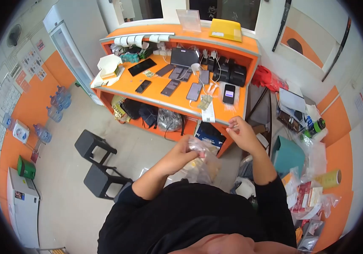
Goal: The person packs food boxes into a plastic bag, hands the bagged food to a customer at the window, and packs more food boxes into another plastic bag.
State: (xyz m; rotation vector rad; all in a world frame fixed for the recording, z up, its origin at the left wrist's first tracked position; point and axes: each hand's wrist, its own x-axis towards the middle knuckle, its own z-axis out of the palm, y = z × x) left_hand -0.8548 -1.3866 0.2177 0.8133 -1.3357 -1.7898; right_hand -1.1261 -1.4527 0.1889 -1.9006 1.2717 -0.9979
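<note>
My left hand (183,155) is closed on the top of a clear plastic bag (210,164), with the fingers bunched in its film. Yellowish contents show through the bag, but I cannot make out what they are. Just off the front edge of the orange counter (177,96), my right hand (244,134) has its fingers loosely curled and apart, with nothing visible in them. Nearest to it on the counter are a white paper slip (208,115), what looks like a banknote (205,102) and a black handheld device (229,94) with a lit screen.
Several phones, including a dark one (170,87), lie on the counter among white cables and a laptop (185,58). Two black stools (94,145) stand at left. A teal bin (289,156) and heaped plastic packaging (310,197) are close on the right.
</note>
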